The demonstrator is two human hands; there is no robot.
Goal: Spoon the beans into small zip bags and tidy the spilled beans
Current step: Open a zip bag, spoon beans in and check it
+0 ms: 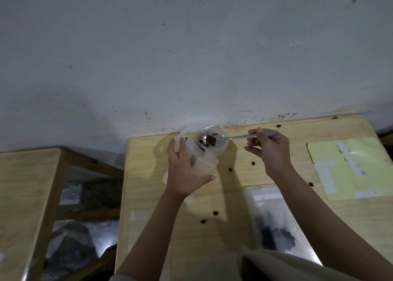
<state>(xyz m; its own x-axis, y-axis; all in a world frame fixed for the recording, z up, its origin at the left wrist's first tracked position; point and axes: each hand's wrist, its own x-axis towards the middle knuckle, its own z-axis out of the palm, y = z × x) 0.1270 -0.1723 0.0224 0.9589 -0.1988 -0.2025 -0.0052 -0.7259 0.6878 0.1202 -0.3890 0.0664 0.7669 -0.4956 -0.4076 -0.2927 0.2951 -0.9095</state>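
Fingers and thumb of the right hand point(269, 151) pinch a silver metal spoon point(214, 141) heaped with brown beans point(211, 142) over a clear plastic container point(203, 153); the left hand point(184, 174) wraps it, at the far edge of the light wooden table point(234, 195)

- One view only, from a wide-angle camera on the person's head.
- It faces forward and steeply down onto the table point(244, 195), with the wall point(191, 57) filling the upper half.
- It sits close: both forearms rise from the bottom edge.
- Straight edges bow towards the frame's sides.
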